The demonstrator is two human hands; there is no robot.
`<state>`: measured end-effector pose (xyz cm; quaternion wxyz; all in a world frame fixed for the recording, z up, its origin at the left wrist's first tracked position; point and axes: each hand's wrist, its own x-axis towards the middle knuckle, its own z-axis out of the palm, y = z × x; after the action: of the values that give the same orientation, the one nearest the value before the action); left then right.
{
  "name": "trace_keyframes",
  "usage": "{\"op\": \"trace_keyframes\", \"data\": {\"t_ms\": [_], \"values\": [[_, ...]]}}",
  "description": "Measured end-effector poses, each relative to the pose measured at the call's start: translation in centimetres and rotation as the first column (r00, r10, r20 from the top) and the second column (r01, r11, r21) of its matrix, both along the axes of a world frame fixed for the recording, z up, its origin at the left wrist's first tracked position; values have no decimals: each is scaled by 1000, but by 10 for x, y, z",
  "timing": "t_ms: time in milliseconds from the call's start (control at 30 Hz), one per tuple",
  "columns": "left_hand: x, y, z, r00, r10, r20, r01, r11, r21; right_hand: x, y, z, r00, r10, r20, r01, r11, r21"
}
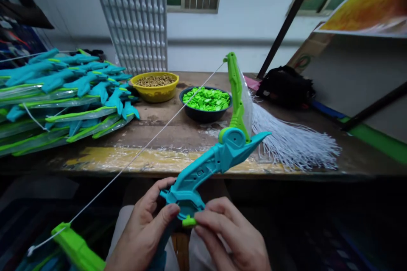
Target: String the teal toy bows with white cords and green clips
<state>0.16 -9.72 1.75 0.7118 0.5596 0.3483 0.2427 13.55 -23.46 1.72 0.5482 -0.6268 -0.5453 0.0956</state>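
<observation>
A toy bow (203, 165) of teal and bright green plastic is held over my lap, its white string (149, 140) stretched from the upper green limb (235, 93) to the lower green limb (76, 245). My left hand (143, 228) is wrapped round the bow's teal middle, thumb across the front. Between the thumb and fingers of my right hand (232, 233) is a small green plastic piece (189, 221), close against the teal grip's opening. Whether the piece touches the bow cannot be made out. My fingers hide part of both.
On the wooden table (159, 125) stand a yellow bowl (155, 93) of brass-coloured rings and a dark bowl (206, 112) of green plastic pieces. Similar bows (63, 93) are piled at left. White cords (295, 135) lie at right, near a black bag (286, 87).
</observation>
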Motion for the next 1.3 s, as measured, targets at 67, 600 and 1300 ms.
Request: {"op": "trace_keyframes", "data": {"t_ms": [67,600,1300], "values": [[3,2,3,1000,14,16,-15,998,59,6,11,-1,1000,7,-21,-6,998,62],[31,-15,5,949,270,163,-275,961,11,12,39,3,970,-219,106,192,955,224],[30,-8,5,933,349,85,-357,927,112,26,63,20,915,47,-402,-155,958,-242]]}}
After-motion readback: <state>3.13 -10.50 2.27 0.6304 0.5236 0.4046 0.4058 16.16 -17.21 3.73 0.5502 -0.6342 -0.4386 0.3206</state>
